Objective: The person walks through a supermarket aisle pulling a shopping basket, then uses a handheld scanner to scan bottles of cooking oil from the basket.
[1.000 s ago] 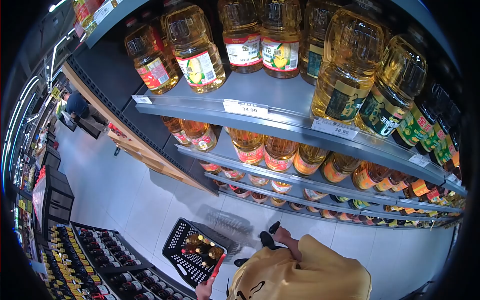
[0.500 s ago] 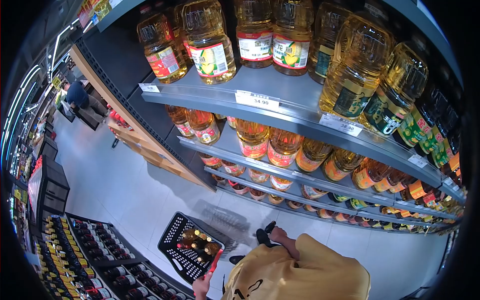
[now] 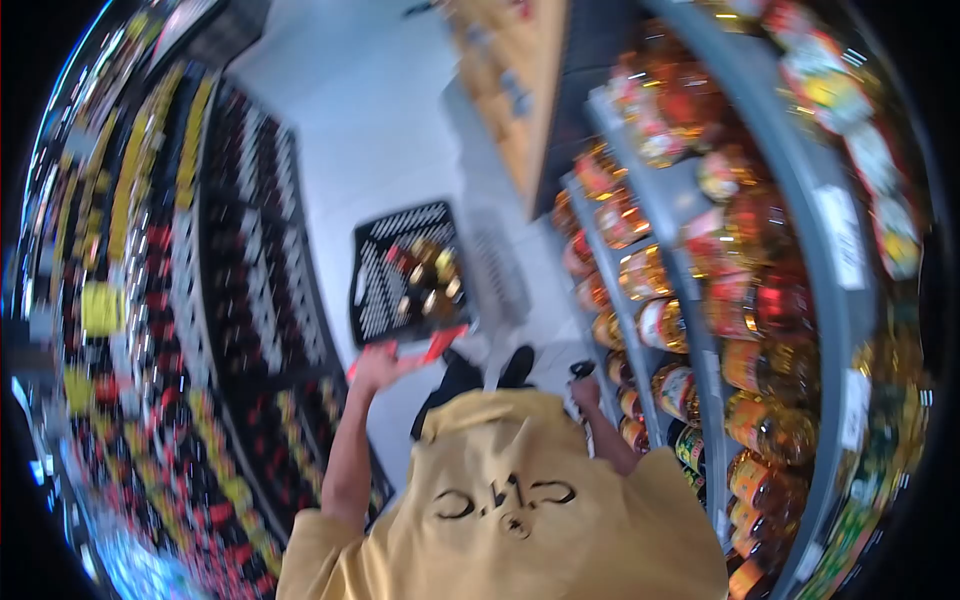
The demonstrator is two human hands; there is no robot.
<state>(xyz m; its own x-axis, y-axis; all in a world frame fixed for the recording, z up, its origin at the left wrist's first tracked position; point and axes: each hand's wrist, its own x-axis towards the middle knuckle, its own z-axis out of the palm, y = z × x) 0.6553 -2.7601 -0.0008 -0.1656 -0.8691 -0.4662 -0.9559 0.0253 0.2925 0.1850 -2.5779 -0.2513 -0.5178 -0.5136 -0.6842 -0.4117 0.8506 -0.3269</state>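
My left hand point(image 3: 377, 368) is closed on the red handle point(image 3: 440, 345) of a black perforated shopping basket point(image 3: 372, 290). Inside the basket, several bottles point(image 3: 428, 275) with golden caps and dark or amber bodies lie together at its right side; their labels are blurred. Down by my right side, my right hand point(image 3: 586, 392) is closed around a small dark object point(image 3: 581, 370) whose kind I cannot make out. That hand hangs near the oil shelves, apart from the bottles there.
Tiered shelves of dark bottles point(image 3: 255, 270) run along the left. On the right are grey shelves point(image 3: 800, 140) with cooking oil bottles point(image 3: 755, 365) and price tags. A wooden shelf end point(image 3: 535, 110) stands ahead, beside pale floor point(image 3: 370, 110).
My view has turned left, from facing the oil shelves to looking along the aisle. The oil shelves now lie to the right. Both hands keep their hold, and the basket is in front of me.
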